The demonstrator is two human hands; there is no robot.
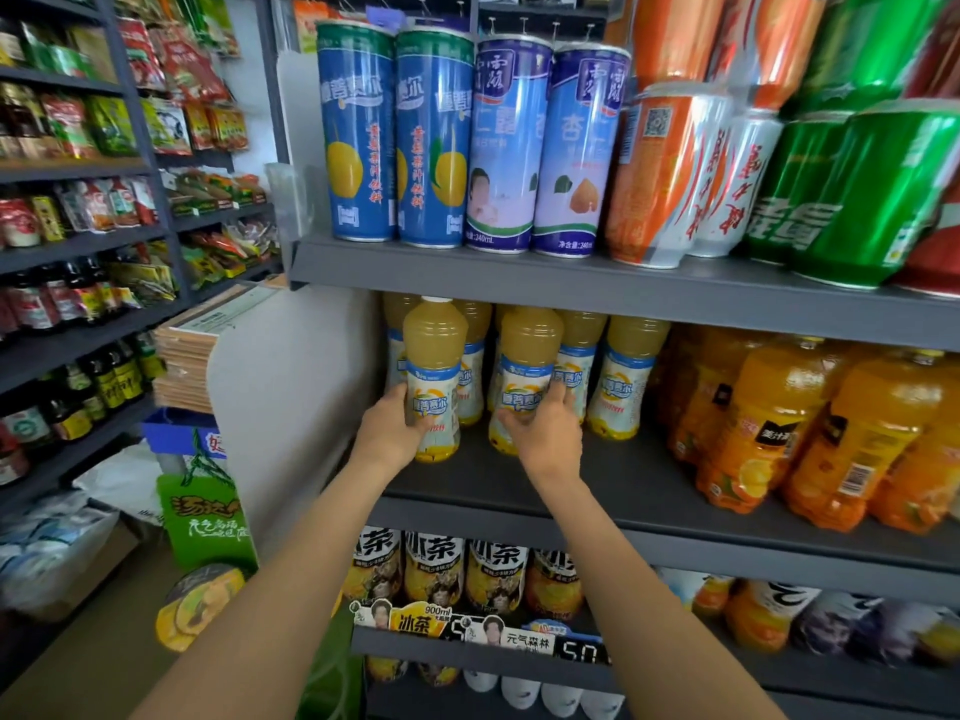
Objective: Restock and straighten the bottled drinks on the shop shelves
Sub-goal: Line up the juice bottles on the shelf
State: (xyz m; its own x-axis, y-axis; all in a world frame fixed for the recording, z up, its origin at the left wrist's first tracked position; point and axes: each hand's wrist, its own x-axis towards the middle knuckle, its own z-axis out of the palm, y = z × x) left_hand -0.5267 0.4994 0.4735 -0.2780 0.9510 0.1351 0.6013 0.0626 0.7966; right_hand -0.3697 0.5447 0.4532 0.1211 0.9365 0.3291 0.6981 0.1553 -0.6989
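Head view. I face a grey shelf unit. My left hand [390,427] wraps around the lower body of a pale yellow juice bottle [434,376] with a white and blue label; it stands upright at the front left of the middle shelf [613,491]. My right hand [545,431] grips a second juice bottle [527,374] of the same kind, just beside the first and also upright at the shelf front. Fingers of both hands curl round the labels.

Behind these two stand more bottles of the same juice [623,376], in rows running back under the upper shelf. To their right on the same shelf, a block of orange drink bottles [810,428], packed close and blurred at the frame edge.

Upper shelf: tall blue cans [395,132] with yellow fruit, then pale blue cans [545,142], orange and white cans [685,174], green cans [862,189].

Lower shelf: iced tea bottles [467,569] behind a price strip [483,628].

Left: dark racks of snack packets [156,80] and sauce bottles [98,387]; a stack of flat cardboard [197,350] beside the white end panel.
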